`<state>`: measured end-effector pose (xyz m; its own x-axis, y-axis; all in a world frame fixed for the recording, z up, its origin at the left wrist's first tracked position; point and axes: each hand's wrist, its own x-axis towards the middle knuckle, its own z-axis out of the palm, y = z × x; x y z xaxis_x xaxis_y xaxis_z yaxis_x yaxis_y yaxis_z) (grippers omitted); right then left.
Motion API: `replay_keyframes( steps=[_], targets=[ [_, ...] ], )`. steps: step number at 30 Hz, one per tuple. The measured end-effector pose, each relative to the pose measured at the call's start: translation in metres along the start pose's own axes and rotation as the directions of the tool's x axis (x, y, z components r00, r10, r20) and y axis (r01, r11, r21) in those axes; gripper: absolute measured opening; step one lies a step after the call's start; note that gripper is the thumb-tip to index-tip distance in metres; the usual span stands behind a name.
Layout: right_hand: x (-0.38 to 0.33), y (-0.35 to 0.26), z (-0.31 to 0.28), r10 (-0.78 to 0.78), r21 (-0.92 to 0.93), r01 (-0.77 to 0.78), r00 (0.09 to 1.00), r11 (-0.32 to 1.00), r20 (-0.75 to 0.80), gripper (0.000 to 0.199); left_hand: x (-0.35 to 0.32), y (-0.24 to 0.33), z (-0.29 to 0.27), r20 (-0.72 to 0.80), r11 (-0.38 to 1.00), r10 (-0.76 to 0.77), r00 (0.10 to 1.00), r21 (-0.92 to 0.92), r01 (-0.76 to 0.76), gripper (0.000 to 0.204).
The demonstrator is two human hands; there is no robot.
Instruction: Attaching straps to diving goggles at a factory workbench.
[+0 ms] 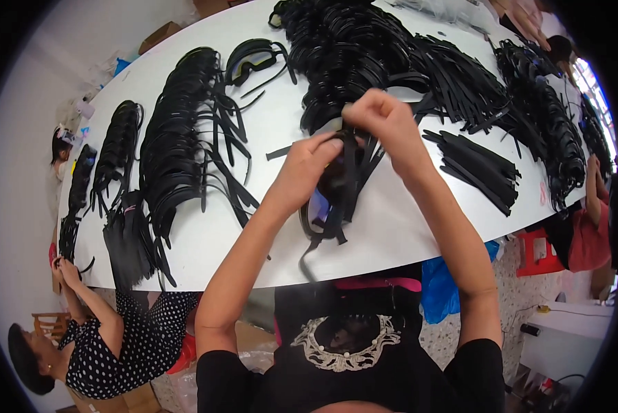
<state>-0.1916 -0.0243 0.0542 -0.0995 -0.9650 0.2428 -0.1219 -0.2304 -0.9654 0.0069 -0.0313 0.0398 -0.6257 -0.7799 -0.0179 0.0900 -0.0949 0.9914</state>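
My left hand [307, 164] grips the side of a pair of black goggles [331, 184] held above the white table [398, 227]. My right hand [381, 120] pinches a black rubber strap [350, 162] at the top of the goggles, fingers closed on it. Loose strap ends hang down from the goggles toward the table's near edge. The goggle lens shows a bluish tint below my left hand.
Rows of black goggles [175, 148] lie at the left, a big heap [350, 48] at the back, a bundle of straps [481, 168] at the right. A person in a dotted top [116, 344] works at the lower left; another person in red [588, 227] sits at the right.
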Motion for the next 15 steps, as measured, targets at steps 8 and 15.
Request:
replay_keyframes(
  steps=[8, 15],
  targets=[
    [0.014, -0.014, -0.032, -0.383, -0.241, 0.379, 0.923, 0.893, 0.032, 0.02, 0.0, -0.001, 0.016, 0.133, 0.998, -0.015, 0.991, 0.069, 0.005, 0.037],
    [-0.009, -0.001, -0.015, -0.208, -0.351, 0.295, 0.941, 0.888, 0.265, 0.012, 0.001, -0.021, 0.019, 0.129, 0.994, -0.019, 0.992, 0.113, 0.004, 0.038]
  ],
)
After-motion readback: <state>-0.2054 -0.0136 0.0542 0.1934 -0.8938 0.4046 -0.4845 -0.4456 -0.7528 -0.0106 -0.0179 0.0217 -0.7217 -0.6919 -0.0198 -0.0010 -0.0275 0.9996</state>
